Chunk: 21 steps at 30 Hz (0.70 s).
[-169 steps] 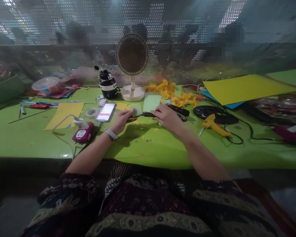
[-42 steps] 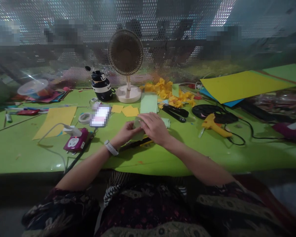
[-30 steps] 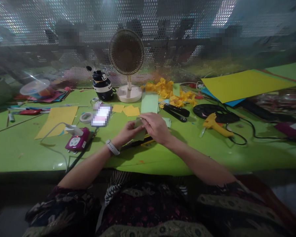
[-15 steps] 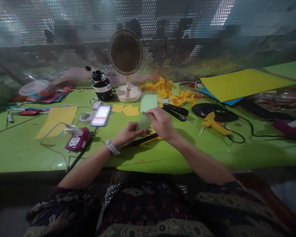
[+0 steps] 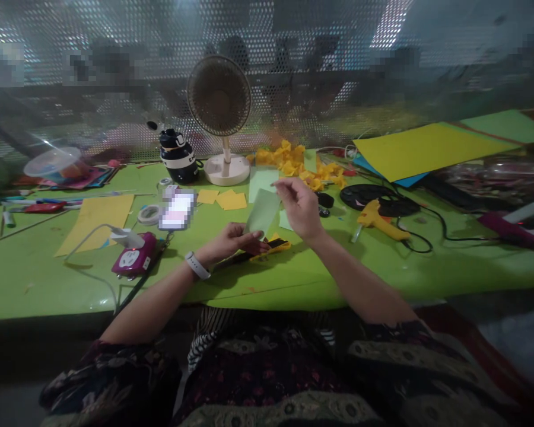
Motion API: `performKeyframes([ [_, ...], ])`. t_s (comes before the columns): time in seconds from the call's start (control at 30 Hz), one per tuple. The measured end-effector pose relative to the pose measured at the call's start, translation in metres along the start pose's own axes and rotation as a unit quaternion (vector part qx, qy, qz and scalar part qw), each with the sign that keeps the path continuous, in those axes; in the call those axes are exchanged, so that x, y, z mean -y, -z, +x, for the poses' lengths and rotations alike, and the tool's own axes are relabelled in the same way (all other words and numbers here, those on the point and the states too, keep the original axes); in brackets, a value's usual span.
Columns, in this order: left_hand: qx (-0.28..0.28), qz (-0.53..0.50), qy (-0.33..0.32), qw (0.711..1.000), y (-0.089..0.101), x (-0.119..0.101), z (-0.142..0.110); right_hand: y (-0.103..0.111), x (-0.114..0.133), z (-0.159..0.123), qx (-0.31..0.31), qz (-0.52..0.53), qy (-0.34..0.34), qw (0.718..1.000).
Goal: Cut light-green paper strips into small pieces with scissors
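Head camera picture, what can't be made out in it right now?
In the head view:
Green paper: lower end covered by the left hand.
Yellow-and-black object: partly hidden by the left hand.
Black tool: mostly behind the right hand.
Phone screen: pixelated.
Large green sheet: cut off by the right edge.

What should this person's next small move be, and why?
Probably to steady the upper end of the green slip with the right hand. The left hand grips the slip only near its lower end, and the right hand's fingertips are right by its upper corner; whether they touch it is unclear.
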State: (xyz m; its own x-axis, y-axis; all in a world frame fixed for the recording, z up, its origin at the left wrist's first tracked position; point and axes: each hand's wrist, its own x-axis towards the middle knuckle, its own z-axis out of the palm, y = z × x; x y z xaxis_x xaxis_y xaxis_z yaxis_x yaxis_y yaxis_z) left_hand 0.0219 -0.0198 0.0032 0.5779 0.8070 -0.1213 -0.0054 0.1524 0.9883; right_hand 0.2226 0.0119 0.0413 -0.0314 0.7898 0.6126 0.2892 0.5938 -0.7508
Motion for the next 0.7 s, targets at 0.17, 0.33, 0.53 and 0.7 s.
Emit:
performKeyframes([
  [0.17,-0.034,-0.031,-0.017,0.999,0.003,0.001,0.002,-0.004,0.002,-0.003,0.095,0.111,-0.162,0.976],
  [0.33,-0.042,-0.024,-0.022,0.999,0.005,0.002,0.003,-0.015,0.003,-0.013,0.168,0.036,-0.14,0.975],
  [0.53,-0.006,-0.003,-0.003,1.0,0.007,0.0,0.002,-0.007,0.002,-0.009,0.181,0.01,-0.125,0.975],
  [0.7,-0.01,0.035,-0.02,0.999,0.01,-0.007,-0.003,0.0,-0.001,-0.005,0.208,-0.005,-0.125,0.97],
])
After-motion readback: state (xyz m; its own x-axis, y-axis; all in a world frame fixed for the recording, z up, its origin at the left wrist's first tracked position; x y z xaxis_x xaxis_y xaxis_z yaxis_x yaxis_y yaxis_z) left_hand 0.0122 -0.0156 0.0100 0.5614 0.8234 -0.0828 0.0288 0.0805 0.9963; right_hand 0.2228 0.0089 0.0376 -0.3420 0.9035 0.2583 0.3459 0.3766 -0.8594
